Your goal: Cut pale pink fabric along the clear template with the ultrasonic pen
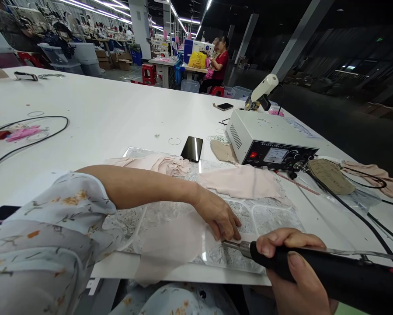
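Note:
My right hand [294, 262] is wrapped around the black handle of a pen-like tool with a metal tip [235, 246]. Its tip points left and meets the right edge of a thin pale pink fabric piece [173, 240]. Over that edge, my left hand [220, 216] has its fingers bent down, gripping the fabric against a clear patterned mat [271, 218]; its fingertips are close to the metal tip. The fabric's lower left part hangs over the table's front edge. Behind my hands lie a folded pink stack [163, 164] and another pale pink piece [244, 181].
A control box [278, 151] with a dial stands at the right, with a black cable [347, 214] running from it. A phone [192, 148] lies behind the mat. A cardboard pattern [330, 175] sits right of the box. Workers sit at sewing machines farther back.

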`<state>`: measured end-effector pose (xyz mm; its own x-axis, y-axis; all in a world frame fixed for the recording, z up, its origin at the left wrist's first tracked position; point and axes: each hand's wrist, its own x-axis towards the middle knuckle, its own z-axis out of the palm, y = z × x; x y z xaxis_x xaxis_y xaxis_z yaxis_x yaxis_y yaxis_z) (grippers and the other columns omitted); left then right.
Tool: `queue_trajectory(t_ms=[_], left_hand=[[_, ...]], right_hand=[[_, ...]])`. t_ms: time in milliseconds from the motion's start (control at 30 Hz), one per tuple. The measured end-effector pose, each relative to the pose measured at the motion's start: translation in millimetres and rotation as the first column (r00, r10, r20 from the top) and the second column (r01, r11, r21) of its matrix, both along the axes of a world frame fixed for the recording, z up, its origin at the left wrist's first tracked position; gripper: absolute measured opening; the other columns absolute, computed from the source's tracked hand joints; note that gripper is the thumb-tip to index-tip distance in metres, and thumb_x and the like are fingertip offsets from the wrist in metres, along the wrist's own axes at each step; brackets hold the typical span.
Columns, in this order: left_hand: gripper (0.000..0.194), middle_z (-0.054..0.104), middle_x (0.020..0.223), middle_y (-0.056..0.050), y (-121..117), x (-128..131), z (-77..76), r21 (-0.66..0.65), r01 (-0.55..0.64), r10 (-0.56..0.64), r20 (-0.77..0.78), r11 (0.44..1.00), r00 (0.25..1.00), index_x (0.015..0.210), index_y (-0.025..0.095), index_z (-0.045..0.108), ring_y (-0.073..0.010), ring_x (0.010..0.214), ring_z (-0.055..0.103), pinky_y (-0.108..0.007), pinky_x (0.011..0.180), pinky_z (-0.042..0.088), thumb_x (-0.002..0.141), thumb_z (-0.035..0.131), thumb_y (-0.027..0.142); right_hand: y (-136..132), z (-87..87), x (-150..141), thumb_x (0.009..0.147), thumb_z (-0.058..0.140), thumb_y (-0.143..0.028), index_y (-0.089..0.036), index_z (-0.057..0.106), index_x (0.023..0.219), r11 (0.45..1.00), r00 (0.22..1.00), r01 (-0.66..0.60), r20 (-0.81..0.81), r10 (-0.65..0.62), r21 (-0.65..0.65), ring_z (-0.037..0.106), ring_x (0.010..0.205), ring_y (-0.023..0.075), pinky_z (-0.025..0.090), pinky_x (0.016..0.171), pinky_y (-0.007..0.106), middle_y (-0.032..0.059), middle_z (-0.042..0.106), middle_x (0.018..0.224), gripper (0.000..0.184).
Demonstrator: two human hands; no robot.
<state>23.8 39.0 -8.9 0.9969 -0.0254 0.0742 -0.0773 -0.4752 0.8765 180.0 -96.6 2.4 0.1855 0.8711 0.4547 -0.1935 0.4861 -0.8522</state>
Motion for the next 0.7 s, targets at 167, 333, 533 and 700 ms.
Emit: queue_trajectory(t_ms=[167, 333, 533, 700], left_hand=[[0.025, 0.073, 0.107, 0.005, -4, -5, 8.8, 0.222, 0.035, -0.026, -0.045, 0.974, 0.999, 0.061, 0.027, 0.069, -0.0239, 0.121, 0.059, -0.028, 0.109, 0.042, 0.068, 0.082, 0.007], [0.009, 0.068, 0.117, -0.003, -21, -31, 25.7, 0.487, -0.162, 0.187, -0.004, 0.858, 0.982, 0.087, 0.026, 0.072, -0.0219, 0.110, 0.063, -0.028, 0.096, 0.049, 0.083, 0.074, 0.019], [0.027, 0.065, 0.092, -0.008, -73, -59, 21.8, 0.765, -0.387, 0.504, 0.095, 0.515, 0.859, 0.111, 0.015, 0.065, -0.0189, 0.074, 0.061, -0.029, 0.068, 0.052, 0.094, 0.060, 0.035], [0.028, 0.061, 0.110, -0.013, -90, -63, 8.4, 0.829, -0.340, 0.506, 0.081, 0.444, 0.859, 0.122, 0.018, 0.060, -0.0260, 0.098, 0.062, -0.036, 0.083, 0.053, 0.099, 0.049, 0.029]], right_hand=[[-3, 6.3, 3, 0.074, 0.061, -0.021, -0.020, 0.060, 0.080, 0.996, 0.994, 0.076, -0.080, -0.079, -0.038, 0.054, 0.051, 0.0109, 0.052, 0.049, 0.030, -0.0014, 0.058, 0.072, 0.007], [-2, 14.1, 22, 0.061, 0.061, -0.022, -0.020, 0.057, 0.070, 0.966, 0.942, 0.227, -0.223, -0.250, -0.125, 0.049, 0.046, 0.0096, 0.048, 0.045, 0.028, -0.0034, 0.053, 0.064, 0.010], [13, 3.0, 26, 0.066, 0.063, -0.025, -0.019, 0.060, 0.074, 0.977, 0.954, 0.211, -0.209, -0.214, -0.037, 0.052, 0.046, 0.0112, 0.047, 0.046, 0.030, -0.0005, 0.057, 0.069, 0.010], [8, -10.6, 39, 0.075, 0.063, -0.023, -0.020, 0.062, 0.081, 0.991, 0.971, 0.135, -0.196, -0.137, -0.024, 0.055, 0.052, 0.0119, 0.049, 0.051, 0.031, 0.0012, 0.058, 0.075, 0.008]])
